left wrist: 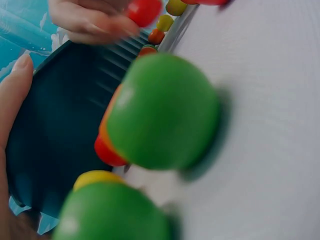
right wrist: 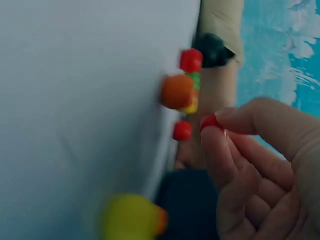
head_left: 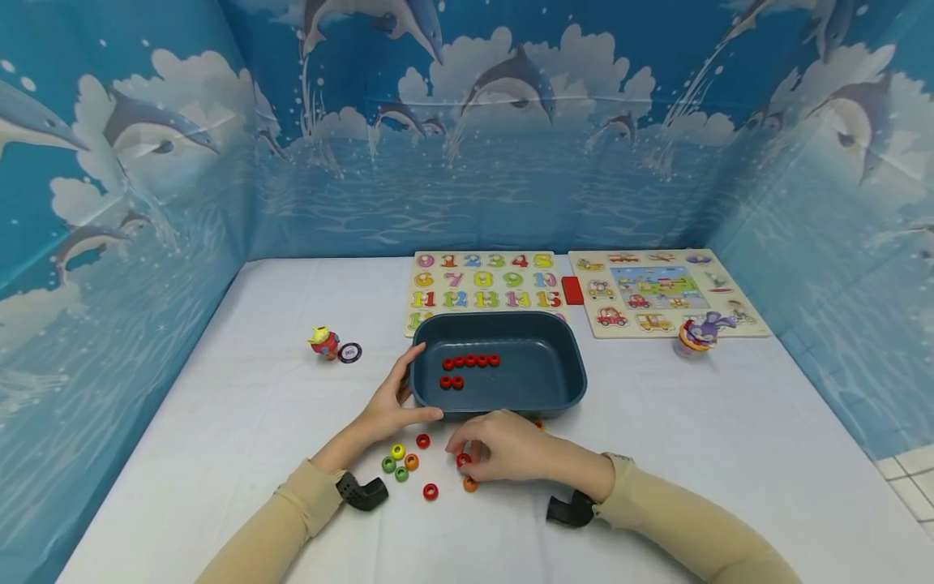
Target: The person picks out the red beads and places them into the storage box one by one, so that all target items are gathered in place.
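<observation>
A red bead [head_left: 463, 460] is pinched between the thumb and index finger of my right hand [head_left: 511, 446], just in front of the tray. The right wrist view shows the same red bead [right wrist: 208, 121] at the fingertips. My left hand [head_left: 387, 410] rests against the near left corner of the dark blue tray [head_left: 533, 385], its thumb along the front side and a straight index finger along the left side. Several red beads [head_left: 470, 361] lie in two rows inside the tray. Below the left hand are green beads [head_left: 389, 464], a yellow bead [head_left: 397, 451] and an orange bead [head_left: 412, 461].
Two more red beads [head_left: 430, 491] and an orange bead [head_left: 470, 484] lie on the white table. Behind the tray are a number puzzle board [head_left: 481, 280] and a vehicle puzzle board [head_left: 609, 316]. A red toy figure [head_left: 324, 343] stands left, a purple-eared toy [head_left: 699, 331] right.
</observation>
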A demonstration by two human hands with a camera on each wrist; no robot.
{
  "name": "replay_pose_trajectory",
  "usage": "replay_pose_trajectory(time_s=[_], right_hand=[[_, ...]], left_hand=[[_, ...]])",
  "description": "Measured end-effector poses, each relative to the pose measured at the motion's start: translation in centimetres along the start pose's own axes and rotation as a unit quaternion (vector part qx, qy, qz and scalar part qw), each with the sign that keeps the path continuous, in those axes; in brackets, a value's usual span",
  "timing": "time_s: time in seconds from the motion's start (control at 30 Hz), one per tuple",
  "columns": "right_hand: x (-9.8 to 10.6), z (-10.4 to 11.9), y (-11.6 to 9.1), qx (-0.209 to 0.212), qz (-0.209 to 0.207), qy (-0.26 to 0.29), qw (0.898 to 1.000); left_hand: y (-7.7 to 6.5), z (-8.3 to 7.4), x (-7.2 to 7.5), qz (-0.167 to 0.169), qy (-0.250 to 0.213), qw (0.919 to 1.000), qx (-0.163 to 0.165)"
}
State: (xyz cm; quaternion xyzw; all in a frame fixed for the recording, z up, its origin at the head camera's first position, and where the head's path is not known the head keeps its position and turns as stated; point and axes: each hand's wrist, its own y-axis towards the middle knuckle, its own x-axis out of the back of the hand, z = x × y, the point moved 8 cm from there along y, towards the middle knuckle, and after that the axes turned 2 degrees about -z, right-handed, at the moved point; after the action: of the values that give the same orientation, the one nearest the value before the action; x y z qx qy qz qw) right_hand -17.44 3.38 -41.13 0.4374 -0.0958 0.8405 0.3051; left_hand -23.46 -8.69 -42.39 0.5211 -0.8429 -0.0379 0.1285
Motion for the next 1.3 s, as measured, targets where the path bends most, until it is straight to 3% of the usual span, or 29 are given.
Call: replay_pose_trajectory(time_s=[0.17,0.33,0.47,0.57,0.8,0.97,1.3], right_hand=[[3.7,1.7,-0.4,0.044,-0.005,0.064,0.997],[8.4,2.7,0.1,0.089,-0.030,0.065,0.993],[11.1,1.8,1.7,0.075,-0.030,0.053,0.995],[11.9,0.3,3.3,0.045,-0.017,0.063,0.997],[10.8,-4.7,6.7,-0.017,0.015,0.088,0.996],[8.8,-7.7,7.7,-0.046,0.051,0.099,0.993],[5.7,-10.3,8.0,-0.105,0.123,0.087,0.983]], left_hand=[[0.0,0.0,0.0,0.000,0.001,1.0000,0.003],[-0.1,0.0,0.0,-0.001,0.007,0.9999,0.014],[-0.1,0.0,0.1,-0.002,0.013,0.9997,0.022],[-0.1,0.0,0.1,-0.002,0.011,0.9997,0.023],[0.0,0.1,0.0,0.003,0.000,0.9998,0.022],[0.0,0.1,-0.2,0.006,-0.001,0.9999,0.014],[0.2,0.3,-0.1,0.010,-0.006,0.9999,-0.003]])
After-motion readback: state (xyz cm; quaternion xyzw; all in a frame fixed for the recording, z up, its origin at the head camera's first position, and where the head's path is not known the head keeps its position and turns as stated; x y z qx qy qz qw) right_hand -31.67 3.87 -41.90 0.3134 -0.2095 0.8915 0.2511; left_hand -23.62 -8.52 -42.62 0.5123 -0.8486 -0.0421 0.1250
